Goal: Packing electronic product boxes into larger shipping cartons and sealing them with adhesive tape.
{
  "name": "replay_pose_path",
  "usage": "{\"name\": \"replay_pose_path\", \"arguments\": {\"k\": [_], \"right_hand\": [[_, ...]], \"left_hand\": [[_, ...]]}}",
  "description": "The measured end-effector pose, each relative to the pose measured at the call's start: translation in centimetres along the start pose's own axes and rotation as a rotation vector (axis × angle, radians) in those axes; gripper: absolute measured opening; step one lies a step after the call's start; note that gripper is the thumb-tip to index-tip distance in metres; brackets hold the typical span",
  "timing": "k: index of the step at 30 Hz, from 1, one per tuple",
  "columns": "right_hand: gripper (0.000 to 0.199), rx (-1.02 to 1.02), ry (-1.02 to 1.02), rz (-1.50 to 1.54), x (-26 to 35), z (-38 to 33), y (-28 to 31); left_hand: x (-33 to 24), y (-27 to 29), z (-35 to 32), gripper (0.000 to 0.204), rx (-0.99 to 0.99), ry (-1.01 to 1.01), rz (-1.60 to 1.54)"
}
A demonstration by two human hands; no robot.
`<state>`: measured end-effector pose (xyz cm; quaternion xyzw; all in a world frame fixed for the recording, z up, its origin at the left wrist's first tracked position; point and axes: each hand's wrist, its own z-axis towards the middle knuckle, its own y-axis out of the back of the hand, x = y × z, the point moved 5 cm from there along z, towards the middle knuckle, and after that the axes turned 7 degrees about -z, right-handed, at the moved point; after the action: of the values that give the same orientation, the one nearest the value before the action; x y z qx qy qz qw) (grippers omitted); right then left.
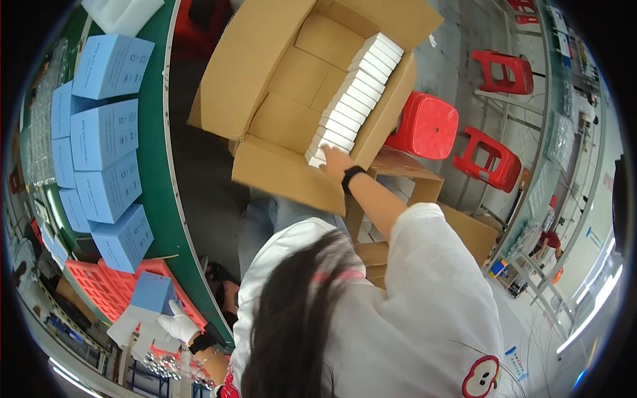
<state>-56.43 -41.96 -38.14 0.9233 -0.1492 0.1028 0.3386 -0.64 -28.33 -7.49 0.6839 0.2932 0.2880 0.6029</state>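
Observation:
A big open cardboard carton [265,86] is tilted toward me, and a row of small white boxes [355,93] runs along its right inner wall. My right hand [336,161], bare with a black wristband, reaches in and grips the nearest white box [317,155] at the end of that row. At the lower left, my left hand [180,324] wears a white glove and a dark watch. It rests on white pieces [133,326] beside a small blue box [151,292] on a red crate [99,282]. Its grip is hidden.
Several light blue boxes [106,146] are stacked on the green table [159,172] at left. More cardboard cartons [464,229] stand under and right of the big one. Red plastic stools [424,126] stand on the grey floor, with shelving [564,132] and another person [549,240] far right.

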Motion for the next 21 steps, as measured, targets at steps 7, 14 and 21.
{"name": "replay_pose_path", "arguments": {"k": [7, 14, 21], "right_hand": [[0.074, 0.077, 0.488, -0.939, 3.1, 2.7, -1.2], [0.051, -0.169, 0.816, -1.364, 4.4, 1.5, -1.6], [0.074, -0.122, 0.753, -1.06, 4.4, 1.2, 1.2]], "left_hand": [[-1.0, 1.1, -2.1, 0.066, -0.094, -0.134, 0.055], [2.5, 1.9, -4.9, 0.071, -0.17, -0.152, 0.026], [3.3, 2.2, -7.1, 0.071, -0.143, -0.041, -0.08]]}}
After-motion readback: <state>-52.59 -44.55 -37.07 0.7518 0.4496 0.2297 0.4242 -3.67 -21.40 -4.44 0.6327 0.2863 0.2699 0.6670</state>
